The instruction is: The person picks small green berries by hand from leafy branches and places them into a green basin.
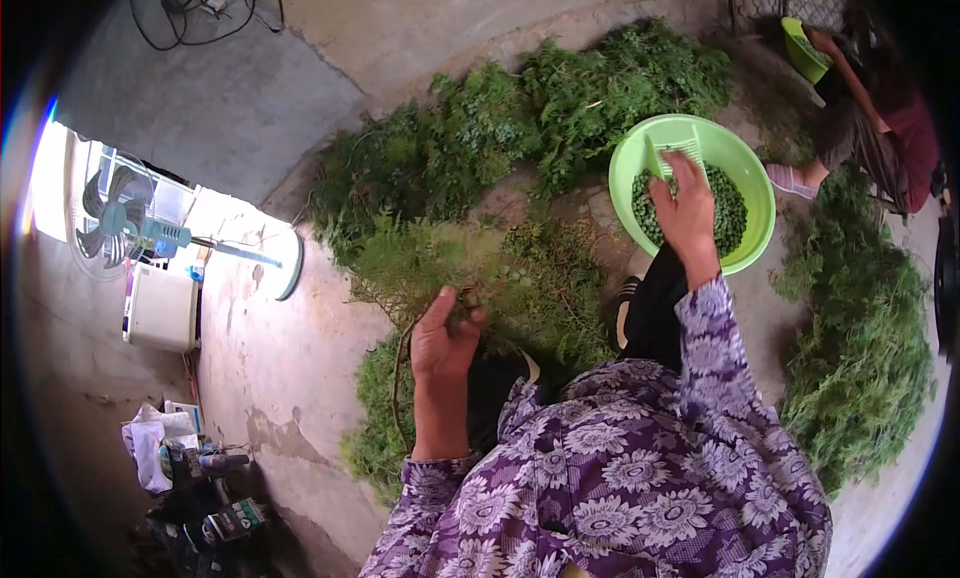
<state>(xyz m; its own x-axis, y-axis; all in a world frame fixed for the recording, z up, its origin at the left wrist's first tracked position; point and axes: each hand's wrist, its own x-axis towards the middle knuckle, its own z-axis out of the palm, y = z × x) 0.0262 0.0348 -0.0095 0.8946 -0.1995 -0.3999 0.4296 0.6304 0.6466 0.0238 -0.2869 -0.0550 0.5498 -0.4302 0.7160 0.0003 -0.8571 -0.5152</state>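
Observation:
My left hand (445, 343) is closed around the stem of a leafy green branch (425, 253), which spreads out ahead of the fingers, slightly blurred. Over a light green basin (763, 208) on the right, my right hand (685, 208) hangs with its fingers apart, and I see nothing held in it. Many small green berries (728, 210) lie in the basin, which has a ridged panel at its far side. Cut green foliage (480, 128) is heaped beyond my hands, and more lies around my feet.
Another person (900, 138) sits at the upper right, one hand at a green basin (803, 53). A foliage pile (850, 328) lies on the right. A standing fan (125, 218), a white box (160, 306) and a black cable (180, 13) are on the left.

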